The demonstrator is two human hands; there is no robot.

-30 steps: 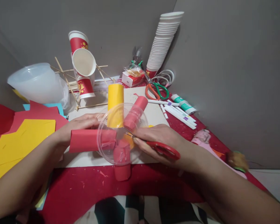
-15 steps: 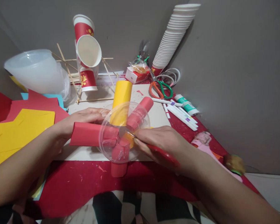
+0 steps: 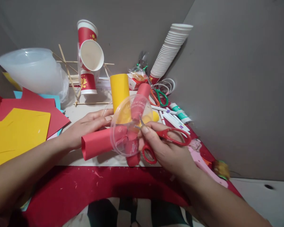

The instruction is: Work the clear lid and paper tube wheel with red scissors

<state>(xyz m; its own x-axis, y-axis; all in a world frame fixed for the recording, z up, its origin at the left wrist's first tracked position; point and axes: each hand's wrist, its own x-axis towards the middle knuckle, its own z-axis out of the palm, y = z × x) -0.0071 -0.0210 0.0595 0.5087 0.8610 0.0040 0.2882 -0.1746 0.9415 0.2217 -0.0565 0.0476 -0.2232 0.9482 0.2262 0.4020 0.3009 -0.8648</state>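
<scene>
A clear round plastic container (image 3: 113,142) sits in the middle, with paper tubes set through it. Its yellow tube (image 3: 119,91) points away from me, a red tube (image 3: 96,143) sticks out left, and more red tubes point to the back and front. My left hand (image 3: 90,126) is closed at the container's far left edge; some fingertips are hidden behind the plastic. Red-handled scissors (image 3: 167,135) are in my right hand (image 3: 163,146), gripped near the blades rather than by the loops. Their slightly parted tips are at the centre of the container.
Yellow paper (image 3: 21,135) and red paper lie at left, by a translucent bowl (image 3: 30,69). Joined paper cups (image 3: 87,85) and a stick frame stand behind. At the back right are a leaning cup stack (image 3: 170,47), more scissors (image 3: 162,97), white sticks and a glue tube (image 3: 181,113).
The container and its tubes have tilted and shifted right. My right hand has turned, bringing the scissor loops into view, and the blades show parted. My left hand has moved slightly with the container.
</scene>
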